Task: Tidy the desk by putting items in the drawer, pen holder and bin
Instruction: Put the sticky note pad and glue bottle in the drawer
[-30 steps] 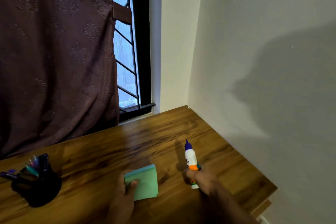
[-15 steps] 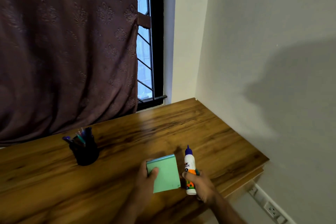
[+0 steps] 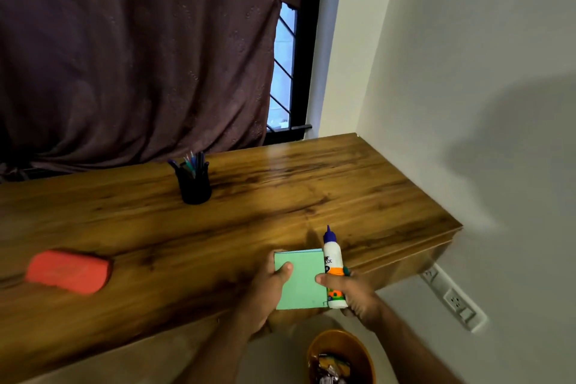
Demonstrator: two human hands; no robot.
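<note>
My left hand (image 3: 268,287) grips a green sticky-note pad (image 3: 300,280), thumb on top, held above the desk's front edge. My right hand (image 3: 352,293) is closed around a white glue bottle (image 3: 332,265) with a blue cap and orange label, upright and touching the pad's right side. A black pen holder (image 3: 194,185) with several pens stands further back on the wooden desk (image 3: 280,190). An orange bin (image 3: 341,355) with wrappers inside sits on the floor below my hands. No drawer is in view.
A red-orange case (image 3: 68,271) lies at the desk's left front. A brown curtain (image 3: 140,50) and a barred window (image 3: 290,50) are behind the desk. A wall (image 3: 467,72) bounds the right side, with a socket strip (image 3: 452,299) low down.
Both hands have drawn the pad and glue bottle back toward the desk's front edge. The view pulled back and tilted down, bringing the red-orange case and the bin into sight.
</note>
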